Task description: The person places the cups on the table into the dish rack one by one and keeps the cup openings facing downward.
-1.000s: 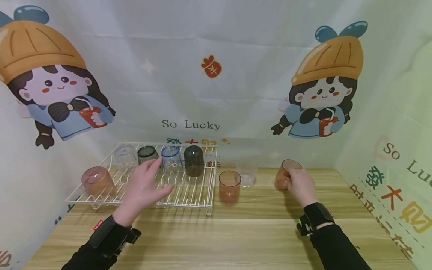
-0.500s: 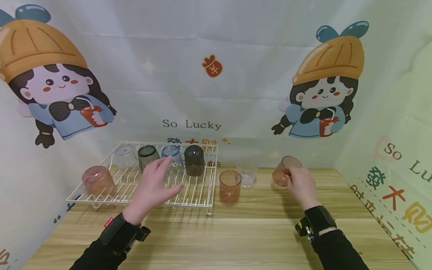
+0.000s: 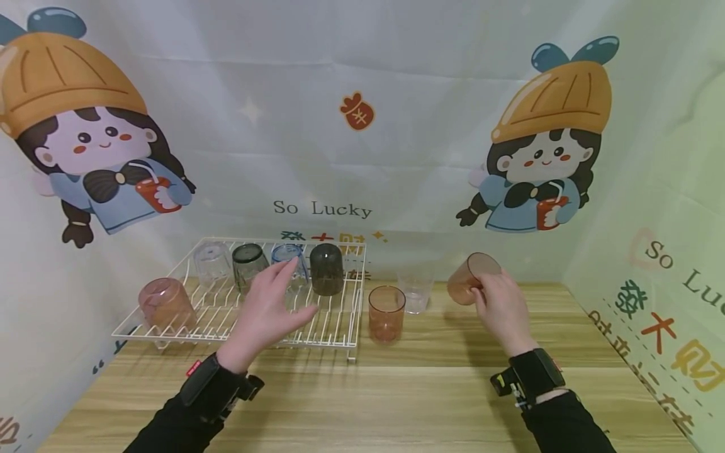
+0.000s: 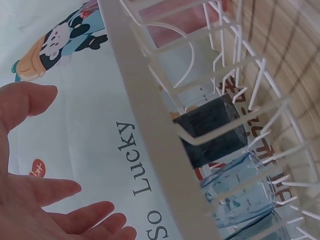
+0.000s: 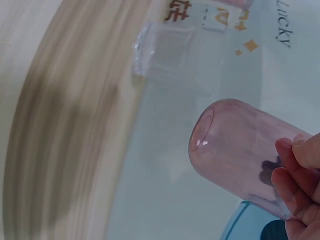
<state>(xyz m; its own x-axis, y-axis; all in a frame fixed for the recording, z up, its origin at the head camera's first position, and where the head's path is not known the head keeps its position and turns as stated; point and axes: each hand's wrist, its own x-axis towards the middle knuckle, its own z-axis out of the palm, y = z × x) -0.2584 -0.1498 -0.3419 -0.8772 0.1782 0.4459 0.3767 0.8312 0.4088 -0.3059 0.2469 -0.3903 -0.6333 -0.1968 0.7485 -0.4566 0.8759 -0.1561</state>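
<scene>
1. Fingers of the right hand (image 3: pixel 503 311) are clamped on a pinkish glass (image 3: pixel 466 282), pinching it near its mouth end; the left hand (image 3: pixel 266 318) has thumb and fingers apart and holds nothing.
2. The held glass is at the right of the scene, toward the far side, tilted with its base to the left and its mouth up and to the right. Its base looks clear of the table (image 3: pixel 413 402).
3. Compared with the earlier head views, that glass is higher, further left and more tilted. For the work in hand, I judge that it is being carried and not yet set down.
4. Meanwhile the left hand has shifted right, so its fingertips now overlap the blue glass (image 3: pixel 287 251) in the head view. Neither view shows it gripping anything, so I judge it has no load to deal with.
5. Five glasses sit mouth-down on the white rack (image 3: pixel 340 345) at the left, the pink one (image 3: pixel 167 308) nearest.
6. Just right of the rack, an amber glass (image 3: pixel 386 318) stands upright, with a clear glass (image 3: pixel 416 292) beside it, slightly farther back.
</scene>
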